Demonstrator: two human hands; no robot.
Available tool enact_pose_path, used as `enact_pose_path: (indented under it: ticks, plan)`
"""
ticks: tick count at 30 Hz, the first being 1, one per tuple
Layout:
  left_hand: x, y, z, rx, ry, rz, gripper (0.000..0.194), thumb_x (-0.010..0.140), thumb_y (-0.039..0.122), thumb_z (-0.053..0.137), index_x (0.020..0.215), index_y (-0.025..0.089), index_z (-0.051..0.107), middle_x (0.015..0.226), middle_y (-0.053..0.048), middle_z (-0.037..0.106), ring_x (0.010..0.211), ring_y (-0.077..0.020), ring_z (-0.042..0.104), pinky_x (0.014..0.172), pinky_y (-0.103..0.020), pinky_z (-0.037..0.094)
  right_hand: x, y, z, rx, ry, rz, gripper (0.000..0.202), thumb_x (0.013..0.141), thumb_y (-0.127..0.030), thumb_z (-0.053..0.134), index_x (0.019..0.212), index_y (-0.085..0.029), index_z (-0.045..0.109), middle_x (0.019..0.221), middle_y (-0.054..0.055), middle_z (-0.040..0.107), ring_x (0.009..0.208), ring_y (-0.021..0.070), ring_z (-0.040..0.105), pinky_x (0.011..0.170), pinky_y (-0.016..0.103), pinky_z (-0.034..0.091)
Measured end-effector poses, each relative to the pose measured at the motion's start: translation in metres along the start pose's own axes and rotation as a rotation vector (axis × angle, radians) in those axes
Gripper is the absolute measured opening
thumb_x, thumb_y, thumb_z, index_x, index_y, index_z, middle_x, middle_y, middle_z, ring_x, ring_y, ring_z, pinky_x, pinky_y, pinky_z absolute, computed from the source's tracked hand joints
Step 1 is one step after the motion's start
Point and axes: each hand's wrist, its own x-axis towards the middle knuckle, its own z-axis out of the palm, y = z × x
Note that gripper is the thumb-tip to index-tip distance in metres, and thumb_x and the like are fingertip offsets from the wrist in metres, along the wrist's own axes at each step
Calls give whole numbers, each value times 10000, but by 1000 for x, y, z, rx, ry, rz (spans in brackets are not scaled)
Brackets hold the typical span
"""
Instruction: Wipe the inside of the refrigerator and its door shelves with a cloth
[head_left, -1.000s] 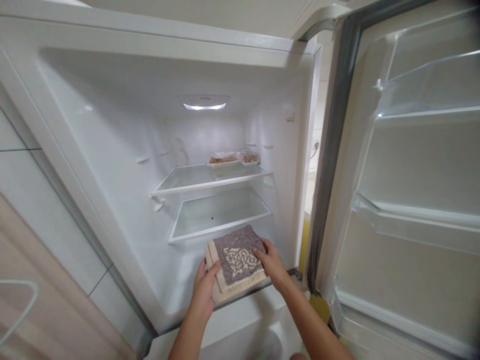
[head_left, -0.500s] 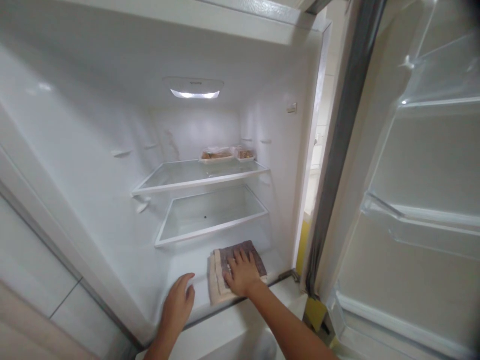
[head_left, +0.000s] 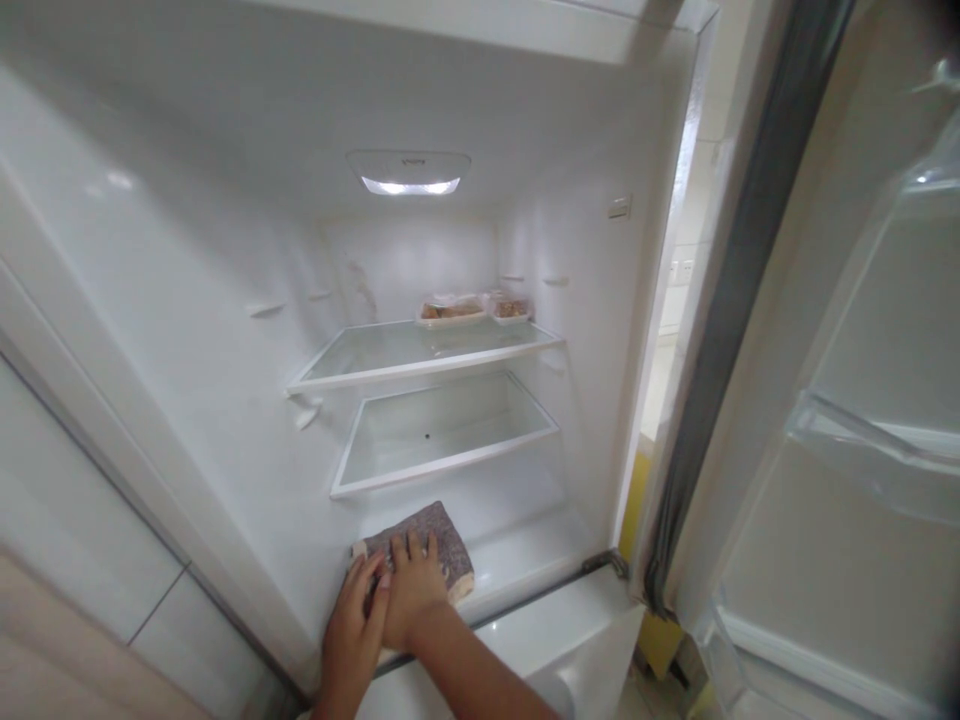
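Note:
A folded brown and cream cloth (head_left: 448, 545) lies on the floor of the open fridge, near its front left corner. My right hand (head_left: 416, 592) rests flat on top of it with the fingers spread. Beside it, my left hand (head_left: 354, 622) is at the cloth's left edge, fingers stretched forward and the thumb close to my right hand. Part of the cloth is hidden under both hands.
Above are an upper glass shelf (head_left: 420, 362) and a lower glass shelf (head_left: 450, 470). Two wrapped food trays (head_left: 454, 312) sit at the back of the upper one. The open door (head_left: 862, 400), with clear racks, stands on the right. A white drawer front (head_left: 559, 625) lies below.
My right hand has moved left across the fridge floor with the cloth under it. It now meets my left hand, which was apart from the cloth before. The view has shifted slightly.

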Motion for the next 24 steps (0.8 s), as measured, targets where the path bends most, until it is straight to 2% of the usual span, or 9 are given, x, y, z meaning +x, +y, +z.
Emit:
enact_pose_path:
  ticks: [4, 8, 11, 15, 18, 21, 24]
  plan:
    - [2, 0, -1, 33, -37, 78, 488, 883, 542, 451, 1201, 239, 663, 1364, -109, 661, 1374, -305, 521, 1211, -522, 358, -3, 5, -4, 36, 29, 105, 636, 951, -417, 309, 1542, -188, 355, 1661, 153, 235, 1547, 393, 146, 1206, 718, 15]
    - [2, 3, -1, 140, -105, 140, 478, 887, 523, 445, 1201, 239, 667, 1327, -123, 687, 1294, -316, 593, 1182, -569, 378, -15, 20, -13, 78, 74, 173, 683, 946, -506, 317, 1529, -156, 384, 1649, 176, 257, 1538, 424, 149, 1207, 712, 6]
    - [1, 4, 0, 255, -172, 193, 439, 888, 492, 463, 1197, 266, 677, 1299, -98, 710, 1264, -317, 620, 1179, -620, 357, -31, 48, -22, 69, 168, 233, 714, 936, -568, 327, 1512, -156, 417, 1634, 182, 299, 1524, 429, 199, 1208, 705, 31]
    - [0, 1, 3, 349, -166, 305, 389, 871, 468, 512, 1128, 256, 712, 1243, -101, 736, 1179, -297, 675, 1093, -516, 502, -63, 106, -38, 18, 294, 347, 656, 935, -555, 368, 1463, -188, 497, 1601, 166, 386, 1492, 419, 288, 1211, 676, 77]
    - [2, 1, 6, 413, -153, 372, 399, 876, 455, 512, 1152, 245, 708, 1277, -110, 719, 1196, -299, 668, 1073, -499, 526, -88, 143, -51, -10, 372, 420, 628, 945, -538, 378, 1440, -181, 526, 1571, 170, 437, 1471, 399, 335, 1223, 632, 86]
    - [7, 2, 10, 480, -174, 396, 405, 895, 409, 471, 1166, 215, 702, 1291, -130, 707, 1205, -298, 662, 1072, -504, 526, -102, 162, -56, -26, 421, 420, 599, 952, -516, 386, 1413, -174, 557, 1547, 173, 472, 1455, 385, 360, 1226, 602, 110]
    - [14, 4, 13, 528, -178, 428, 396, 904, 351, 445, 1154, 188, 704, 1255, -138, 719, 1181, -285, 674, 1050, -487, 546, -103, 165, -54, -66, 441, 413, 576, 954, -508, 393, 1405, -194, 564, 1550, 157, 472, 1432, 379, 387, 1218, 595, 142]
